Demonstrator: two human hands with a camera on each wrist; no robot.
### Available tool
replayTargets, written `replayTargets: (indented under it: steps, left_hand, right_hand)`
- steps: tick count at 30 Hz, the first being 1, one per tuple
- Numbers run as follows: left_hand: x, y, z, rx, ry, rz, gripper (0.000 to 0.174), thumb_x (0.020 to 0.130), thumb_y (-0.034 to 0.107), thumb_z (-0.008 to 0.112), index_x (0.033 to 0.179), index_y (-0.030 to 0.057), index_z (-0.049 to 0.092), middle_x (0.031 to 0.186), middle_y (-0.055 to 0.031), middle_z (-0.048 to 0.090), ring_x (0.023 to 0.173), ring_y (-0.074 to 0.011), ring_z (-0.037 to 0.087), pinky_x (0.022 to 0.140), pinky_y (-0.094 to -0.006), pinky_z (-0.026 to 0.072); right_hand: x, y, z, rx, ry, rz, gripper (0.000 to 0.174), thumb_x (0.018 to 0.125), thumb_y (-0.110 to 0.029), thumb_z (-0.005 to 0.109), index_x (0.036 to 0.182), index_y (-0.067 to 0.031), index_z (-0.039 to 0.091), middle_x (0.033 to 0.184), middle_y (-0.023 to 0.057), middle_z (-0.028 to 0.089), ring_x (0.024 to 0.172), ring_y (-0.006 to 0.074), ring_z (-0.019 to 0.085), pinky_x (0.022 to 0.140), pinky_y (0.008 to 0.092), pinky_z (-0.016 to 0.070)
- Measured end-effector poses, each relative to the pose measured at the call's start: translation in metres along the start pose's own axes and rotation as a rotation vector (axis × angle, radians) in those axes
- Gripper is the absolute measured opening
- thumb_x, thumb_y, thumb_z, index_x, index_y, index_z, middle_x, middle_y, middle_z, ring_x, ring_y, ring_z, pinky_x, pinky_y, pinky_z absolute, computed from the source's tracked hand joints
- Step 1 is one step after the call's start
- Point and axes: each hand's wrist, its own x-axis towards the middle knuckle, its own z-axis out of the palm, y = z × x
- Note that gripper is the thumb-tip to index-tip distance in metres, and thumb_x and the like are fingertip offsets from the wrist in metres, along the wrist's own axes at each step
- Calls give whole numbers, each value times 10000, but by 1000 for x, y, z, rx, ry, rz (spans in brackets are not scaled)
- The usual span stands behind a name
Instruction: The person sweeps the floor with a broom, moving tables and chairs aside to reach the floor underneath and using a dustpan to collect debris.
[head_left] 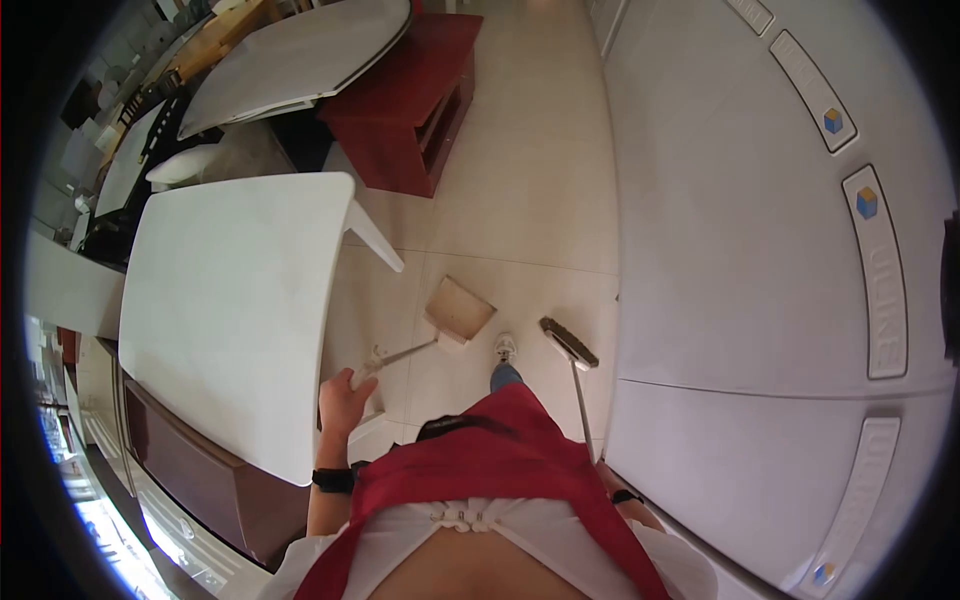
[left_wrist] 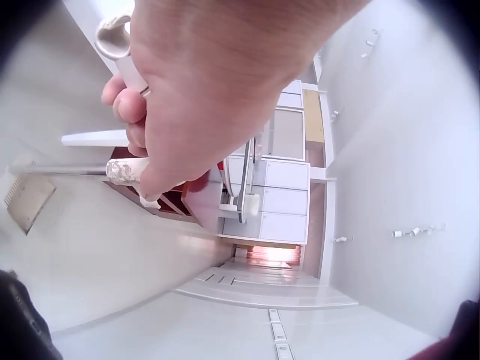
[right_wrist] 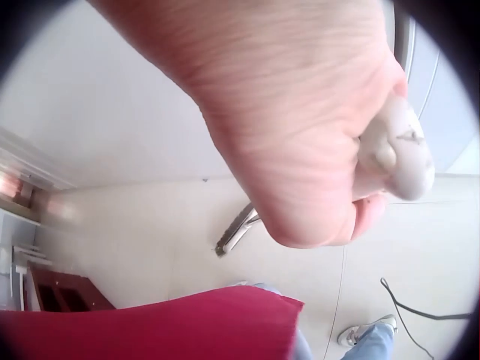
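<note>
My left hand (head_left: 345, 402) grips the handle of a long-handled dustpan (head_left: 462, 310), whose beige pan lies low over the tiled floor ahead of my foot. In the left wrist view, the fingers curl round its worn white handle grip (left_wrist: 124, 171), and a hooked white end (left_wrist: 114, 37) sticks out on the other side of the fist. Low at my right side, my right hand (right_wrist: 300, 150) holds a broom (head_left: 570, 342) by its white handle end (right_wrist: 409, 150). Dark bristles of the broom are near the floor, right of my shoe. The apron partly hides this hand in the head view.
A white table (head_left: 235, 300) stands close on my left, with a red cabinet (head_left: 400, 100) beyond it. Large white cartons (head_left: 740, 250) form a wall on my right. Tiled floor (head_left: 540, 150) runs ahead between them. A dark cable (right_wrist: 427, 313) lies on the floor.
</note>
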Motion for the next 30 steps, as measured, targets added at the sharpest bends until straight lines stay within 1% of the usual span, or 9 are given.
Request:
replayTargets:
  steps: [1,2,4,6,8,10,13,18,30]
  left_hand:
    - [21,24,-2,31,-9,-15,361,716,310,706,725,-26,576,582,-218,531,545,-383,530,514,-411,418]
    - [41,47,-2,31,8,6,359,716,306,707,725,-28,575,579,-218,528,537,-378,525,512,-408,416]
    - [79,85,-1,38,29,42,355,718,297,708,726,-32,574,572,-216,521,521,-369,514,506,-403,411]
    - [126,123,7,27,37,77,347,730,282,705,717,-34,564,579,-214,523,508,-343,505,501,-396,405]
    - [163,151,23,18,62,175,333,740,264,703,715,-36,559,565,-201,509,478,-284,496,490,-378,398]
    - [205,191,29,-25,23,160,316,751,241,698,709,-36,552,542,-165,481,474,-205,458,478,-350,382]
    - [271,215,56,-180,-20,90,290,768,211,687,694,-28,541,520,-94,452,493,-114,391,459,-307,350]
    - [385,277,71,-493,-157,-87,254,827,211,649,692,28,536,528,27,454,456,-43,398,412,-226,315]
    - [672,396,102,-760,-365,21,236,870,172,596,692,48,506,538,18,466,426,-46,419,395,-211,322]
  right_hand:
    - [-20,-13,-27,22,-62,-63,173,659,-198,609,805,-129,670,904,117,624,905,279,589,814,447,428]
    - [-18,-18,-48,-770,-349,-354,86,641,-202,622,707,-186,676,835,62,634,881,242,593,767,431,416]
    - [-12,-14,-75,-734,-389,-409,41,618,-214,631,594,-246,641,710,-13,619,751,221,608,722,370,365]
    - [15,21,-60,-574,-403,-377,37,650,-190,644,681,-178,626,712,45,623,724,242,617,690,413,392]
    - [2,5,-65,294,-165,223,99,691,-185,638,762,-125,603,726,91,625,736,248,616,663,433,422]
    - [-43,-54,-130,556,79,537,197,748,-185,622,847,-37,537,721,128,609,684,216,598,585,391,470]
    - [-48,-58,-118,610,164,471,167,766,-192,610,788,-41,541,693,93,593,648,204,585,585,336,480]
    - [52,-85,-230,739,198,584,163,769,-193,608,767,-48,535,675,81,580,635,199,578,591,334,481]
    - [285,-132,-450,846,435,364,165,774,-196,604,718,-65,521,633,52,550,604,188,560,606,330,484]
